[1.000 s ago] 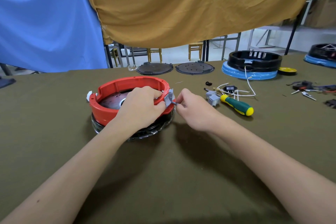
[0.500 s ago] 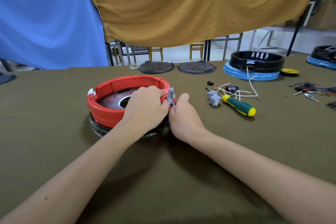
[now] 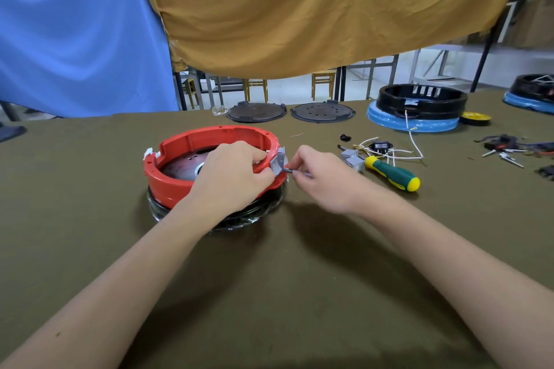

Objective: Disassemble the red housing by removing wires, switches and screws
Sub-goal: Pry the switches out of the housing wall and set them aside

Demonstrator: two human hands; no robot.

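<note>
My left hand (image 3: pixel 230 177) grips the red housing (image 3: pixel 209 141); my right hand (image 3: pixel 322 177) pinches what seems a terminal on its grey switch (image 3: pixel 278 162); two switches (image 3: pixel 352 157) already lie out.

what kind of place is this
Probably a workshop or a bench for taking appliances apart. A cloth-covered table holds a red housing being worked on, a screwdriver beside loose wires, and more round housings at the back.
</note>
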